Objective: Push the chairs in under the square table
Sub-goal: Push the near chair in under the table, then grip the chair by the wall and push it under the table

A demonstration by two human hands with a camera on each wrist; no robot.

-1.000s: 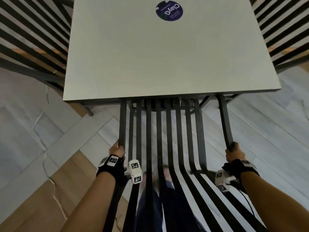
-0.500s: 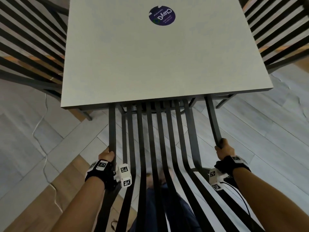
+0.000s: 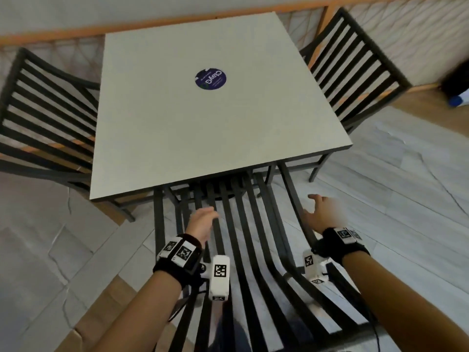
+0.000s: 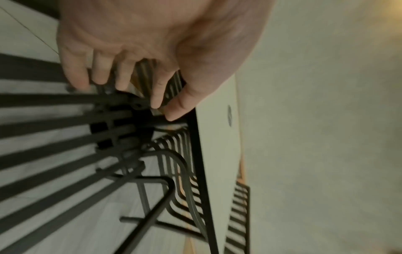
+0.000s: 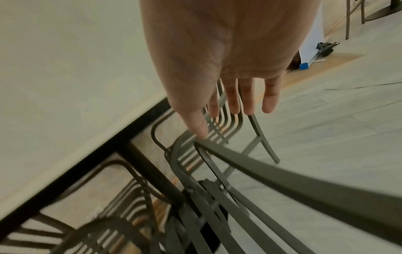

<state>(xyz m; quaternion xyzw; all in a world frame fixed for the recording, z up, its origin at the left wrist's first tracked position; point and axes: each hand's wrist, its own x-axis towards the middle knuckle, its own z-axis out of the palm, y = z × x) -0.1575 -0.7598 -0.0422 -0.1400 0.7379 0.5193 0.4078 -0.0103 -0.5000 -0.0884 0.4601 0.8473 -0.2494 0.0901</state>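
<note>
A square white table (image 3: 203, 128) with a round purple sticker fills the middle of the head view. The near black slatted chair (image 3: 159, 219) stands with its seat tucked under the table's front edge. My left hand (image 3: 203, 222) hovers over the backrest slats with loosely curled fingers that hold nothing; the left wrist view shows this hand (image 4: 165, 110) just above the slats (image 4: 54, 99). My right hand (image 3: 321, 212) floats beside the right back rail with fingers spread; its straight fingers (image 5: 269, 99) hang above the rail (image 5: 304, 185). Two more slatted chairs stand at the table's left (image 3: 45, 110) and right (image 3: 355, 72) sides.
A wall with an orange wooden skirting runs behind the table. A blue and white object (image 3: 459, 97) lies on the floor at the far right. Grey tile floor (image 3: 393, 199) lies to the right, and wood boards at the lower left.
Both hands have let go of the near chair's back rails and lifted off. The view has pulled back and up, so the whole table and the side chairs show.
</note>
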